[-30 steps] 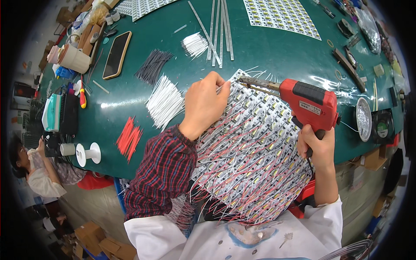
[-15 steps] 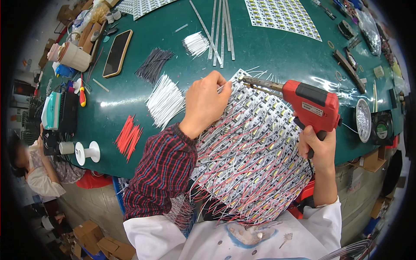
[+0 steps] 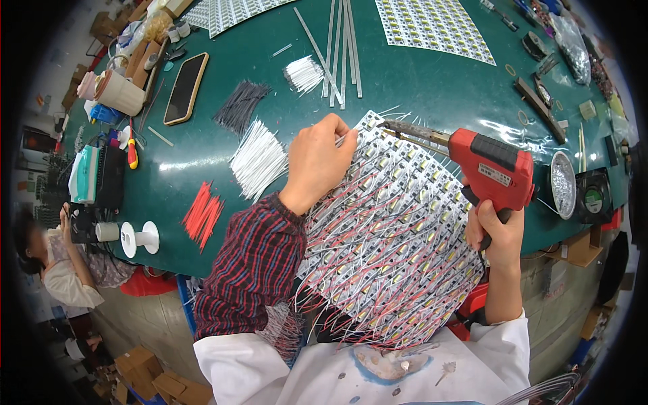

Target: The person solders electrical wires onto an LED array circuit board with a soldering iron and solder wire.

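A panel of small white LED circuit boards (image 3: 405, 209) leans from the table's near edge toward me, covered in thin red, white and black wires. My right hand (image 3: 497, 233) grips the handle of a red and black soldering gun (image 3: 493, 169). Its long metal tip points left, over the panel's far left corner. Close to that tip, my left hand (image 3: 320, 162) is closed in a pinch on a thin white wire, mostly hidden by the fingers. Left of this hand lie bundles of white wires (image 3: 258, 160), black wires (image 3: 241, 106) and red wires (image 3: 202, 214).
A phone (image 3: 186, 89), a beige cup (image 3: 120, 91) and a white spool (image 3: 140, 239) lie on the left. Metal strips (image 3: 342, 57) and another LED panel (image 3: 435, 30) are at the back. A foil dish (image 3: 563, 183) stands right. Another person (image 3: 64, 270) sits far left.
The soldering gun has shifted slightly right, its tip moving a little away from the panel's corner. My left hand keeps its pinch in nearly the same place.
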Motion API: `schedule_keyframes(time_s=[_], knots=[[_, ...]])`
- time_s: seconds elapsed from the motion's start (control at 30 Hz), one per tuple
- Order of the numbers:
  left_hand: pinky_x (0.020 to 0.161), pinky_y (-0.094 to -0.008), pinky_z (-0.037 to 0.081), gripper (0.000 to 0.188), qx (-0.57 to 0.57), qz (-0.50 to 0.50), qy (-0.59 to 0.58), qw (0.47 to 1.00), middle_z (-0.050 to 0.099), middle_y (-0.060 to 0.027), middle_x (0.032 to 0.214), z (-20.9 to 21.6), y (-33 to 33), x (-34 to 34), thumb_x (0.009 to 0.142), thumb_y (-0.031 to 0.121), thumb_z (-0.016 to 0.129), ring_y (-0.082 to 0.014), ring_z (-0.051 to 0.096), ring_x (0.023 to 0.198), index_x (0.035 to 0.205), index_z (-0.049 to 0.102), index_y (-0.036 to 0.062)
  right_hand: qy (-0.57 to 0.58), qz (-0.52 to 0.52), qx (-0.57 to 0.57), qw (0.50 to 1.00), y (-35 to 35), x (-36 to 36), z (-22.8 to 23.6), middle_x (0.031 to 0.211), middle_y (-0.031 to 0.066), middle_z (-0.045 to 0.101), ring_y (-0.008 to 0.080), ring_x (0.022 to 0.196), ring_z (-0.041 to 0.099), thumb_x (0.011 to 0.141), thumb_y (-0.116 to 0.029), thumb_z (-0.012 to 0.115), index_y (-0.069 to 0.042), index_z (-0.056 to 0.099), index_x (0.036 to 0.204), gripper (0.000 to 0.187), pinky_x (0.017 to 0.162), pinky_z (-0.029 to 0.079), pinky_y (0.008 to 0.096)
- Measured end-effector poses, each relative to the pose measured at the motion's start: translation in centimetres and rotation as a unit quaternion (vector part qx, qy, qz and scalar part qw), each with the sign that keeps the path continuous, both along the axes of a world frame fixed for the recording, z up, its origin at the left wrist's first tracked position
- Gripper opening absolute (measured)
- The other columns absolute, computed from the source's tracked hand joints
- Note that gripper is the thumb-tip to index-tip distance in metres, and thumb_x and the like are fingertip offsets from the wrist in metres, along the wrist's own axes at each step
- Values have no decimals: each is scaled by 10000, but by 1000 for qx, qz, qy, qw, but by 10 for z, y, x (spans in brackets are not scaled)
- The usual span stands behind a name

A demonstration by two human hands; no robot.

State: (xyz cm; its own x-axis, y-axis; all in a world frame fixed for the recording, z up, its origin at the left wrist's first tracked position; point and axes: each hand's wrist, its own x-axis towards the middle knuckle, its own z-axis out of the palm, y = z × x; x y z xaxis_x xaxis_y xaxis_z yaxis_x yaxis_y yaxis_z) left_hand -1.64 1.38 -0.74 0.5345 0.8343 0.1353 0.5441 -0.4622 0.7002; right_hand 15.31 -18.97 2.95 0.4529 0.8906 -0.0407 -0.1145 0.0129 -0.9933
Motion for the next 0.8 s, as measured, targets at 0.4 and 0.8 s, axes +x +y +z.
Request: schedule_keyframes(time_s=[0.4,0.8], knots=[[506,-331,395,232,27,1,-17,999,570,-113,596,-3,-1,0,777,218,619,-220,539,529,745,585,-9,-35,-33,7,999,-21,1,5,450,27,403,90,310,357,896,-281,503,96,443,1092,429,331,315,221],[542,-366,422,233,17,-3,-13,1000,608,-146,664,-2,-2,2,774,227,604,-293,590,608,750,588,-4,-41,2,-17,999,-6,-1,0,462,26,445,99,347,426,858,-152,568,52,466,956,248,335,336,230]])
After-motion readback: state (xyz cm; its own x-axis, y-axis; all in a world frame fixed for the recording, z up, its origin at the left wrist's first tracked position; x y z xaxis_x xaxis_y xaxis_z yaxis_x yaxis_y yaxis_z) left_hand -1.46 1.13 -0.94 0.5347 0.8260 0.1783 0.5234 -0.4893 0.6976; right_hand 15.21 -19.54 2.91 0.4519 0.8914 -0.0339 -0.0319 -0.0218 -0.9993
